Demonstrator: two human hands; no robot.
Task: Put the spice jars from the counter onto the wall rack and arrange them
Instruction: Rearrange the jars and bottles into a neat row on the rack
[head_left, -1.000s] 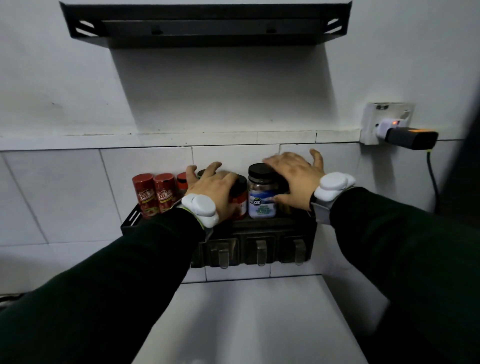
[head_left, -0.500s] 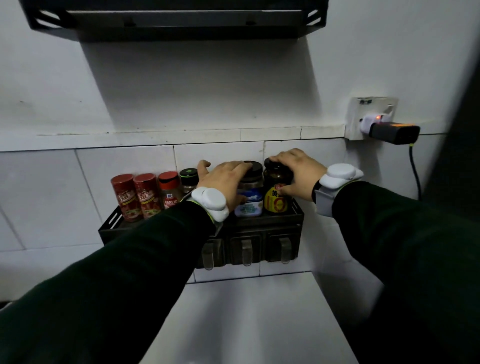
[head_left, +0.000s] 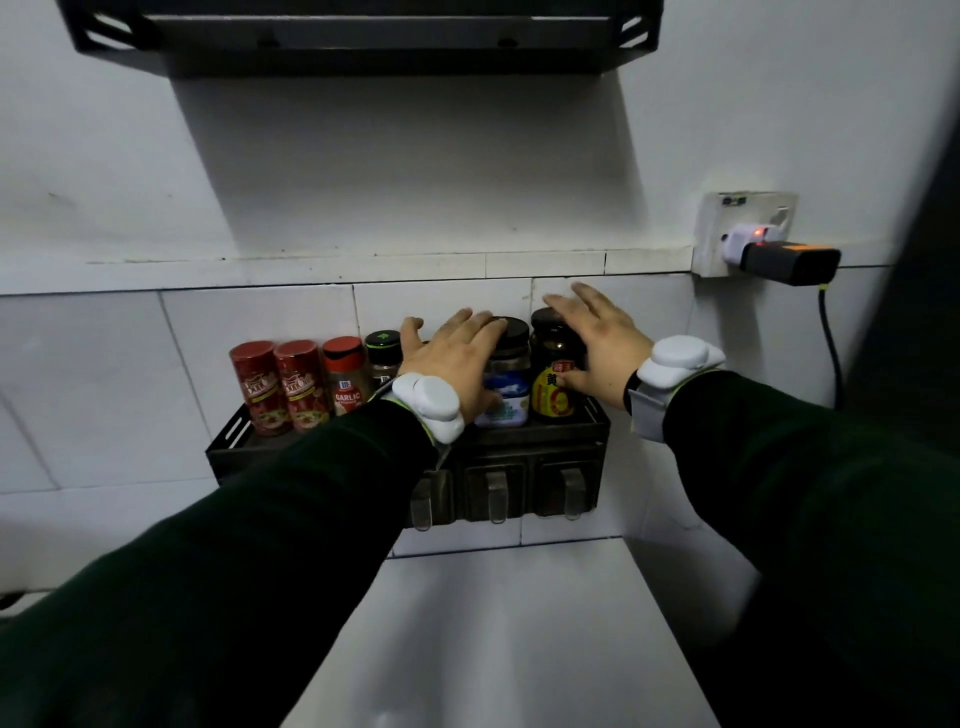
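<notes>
Nearest you, the white counter (head_left: 498, 639) fills the bottom centre of your view at 6 o'clock, and your dark sleeves (head_left: 260, 571) reach over it from both sides. Beyond the counter, the black wall rack (head_left: 524, 447) hangs on the tiled wall, with three hooks along its front.

Your left hand (head_left: 457, 358) lies over the blue-labelled jar (head_left: 505, 379), fingers (head_left: 467, 322) spread flat across its black lid, loose rather than clenched. Your right hand (head_left: 597, 343) sits at 3 o'clock from it, fingers extended and open over the dark jar with the yellow label (head_left: 551, 384), thumb touching its front.

All the jars stand upright in one row on the rack. At 9 o'clock from your left hand are a small black-capped jar (head_left: 383, 356), a garlic jar (head_left: 345, 374), and two red jars (head_left: 278, 384) side by side.

Further up at 12 o'clock is a second black shelf (head_left: 363, 36); at 2 o'clock, a wall socket (head_left: 743, 234) holds a charger.
</notes>
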